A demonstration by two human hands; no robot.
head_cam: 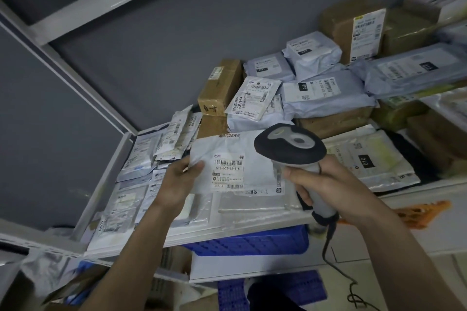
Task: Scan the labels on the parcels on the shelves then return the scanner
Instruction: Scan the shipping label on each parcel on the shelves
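My left hand [180,179] pinches the left edge of a white poly-bag parcel [227,154], thumb on top, holding it above the shelf with its barcode label [228,171] facing up. My right hand [326,184] grips the handle of a grey and black barcode scanner [290,146]. The scanner's head sits just right of the label, over the parcel's right end. Its black cable [328,250] hangs down toward the floor.
The white metal shelf [252,222] is piled with flat envelopes at left, white bags and brown boxes [219,88] behind. A silver bag marked 010 [374,161] lies at right. Blue plastic crates [252,242] sit below the shelf. A shelf post [101,194] stands at left.
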